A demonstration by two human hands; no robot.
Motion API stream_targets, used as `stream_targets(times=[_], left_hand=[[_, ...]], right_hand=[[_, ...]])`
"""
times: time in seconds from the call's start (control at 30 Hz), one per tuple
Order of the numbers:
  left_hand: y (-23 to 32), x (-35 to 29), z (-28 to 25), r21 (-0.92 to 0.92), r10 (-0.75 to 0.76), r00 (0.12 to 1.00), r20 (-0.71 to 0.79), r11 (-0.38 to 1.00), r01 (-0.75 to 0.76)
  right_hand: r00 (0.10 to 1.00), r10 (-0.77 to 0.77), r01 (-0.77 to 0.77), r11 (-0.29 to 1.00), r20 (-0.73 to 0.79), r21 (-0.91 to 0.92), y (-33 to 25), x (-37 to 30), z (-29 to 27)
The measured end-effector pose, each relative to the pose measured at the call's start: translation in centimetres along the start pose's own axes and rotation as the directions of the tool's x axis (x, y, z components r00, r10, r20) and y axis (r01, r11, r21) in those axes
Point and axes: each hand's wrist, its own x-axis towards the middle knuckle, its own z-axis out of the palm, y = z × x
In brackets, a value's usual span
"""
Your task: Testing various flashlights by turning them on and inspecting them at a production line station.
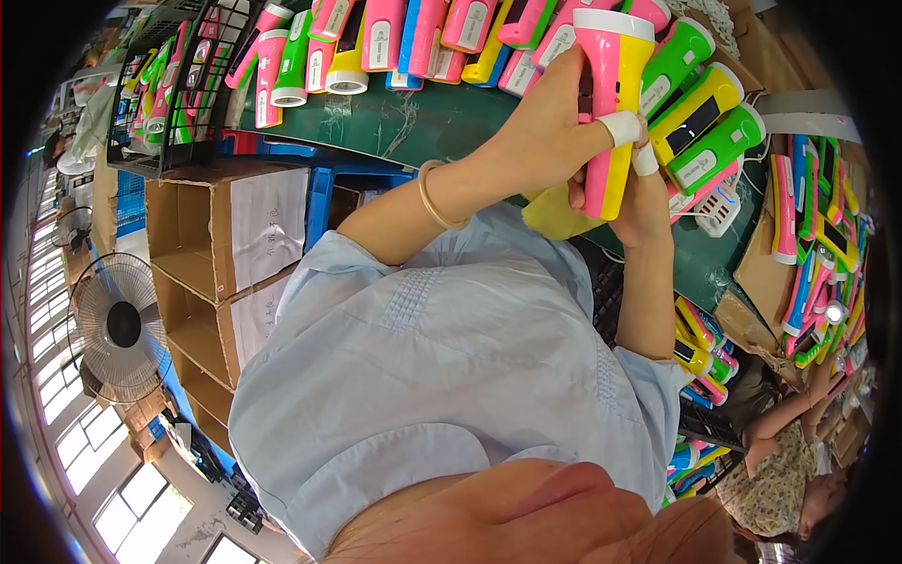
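Observation:
A flashlight (615,103), pink and yellow with a wide white head, is held upright in the picture above the green table (376,122). My left hand (559,117), with a bangle on its wrist, is closed around its body from the left, thumb across the front. My right hand (646,193) grips the lower end from the right, its fingers partly hidden behind the body. White tape wraps a digit on each hand. A yellow cloth (552,214) hangs just below my left hand; I cannot tell whether anything holds it.
Several more flashlights (383,36) line the table's far side. Others, such as a green one (719,148), lie by my right hand near a white power strip (722,205). Left are a black crate (193,85), cardboard compartments (193,226) and a fan (122,324). A co-worker (780,461) is at right.

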Motion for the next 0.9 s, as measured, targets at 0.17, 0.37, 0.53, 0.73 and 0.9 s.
stream_targets(times=[0.17,0.37,0.53,0.73,0.9], left_hand=[[-0.6,0.0,-0.5,-0.014,-0.052,0.992,-0.111,0.999,0.051],[0.4,-3.6,-13.1,0.077,0.084,0.767,-0.636,0.996,-0.046],[5.7,-16.8,-28.5,0.367,0.719,0.216,-0.661,0.058,0.929],[3.6,-19.8,-36.0,0.394,0.578,0.364,-0.731,-0.078,0.916],[2.3,0.5,-36.6,0.826,0.397,0.750,-0.529,0.442,0.349]], right_hand=[[0.947,-0.209,0.052,0.850,-0.246,-0.524,0.9,0.4,1.2],[0.922,-0.380,0.168,0.557,-0.070,-0.813,1.6,-0.9,1.5],[0.919,-0.334,0.022,0.571,-0.208,-0.820,0.2,-1.5,0.5],[0.927,-0.309,0.012,0.593,-0.214,-0.805,0.6,-0.8,-1.3],[0.903,-0.306,-0.053,0.618,-0.302,-0.785,0.7,-0.3,-1.8]])
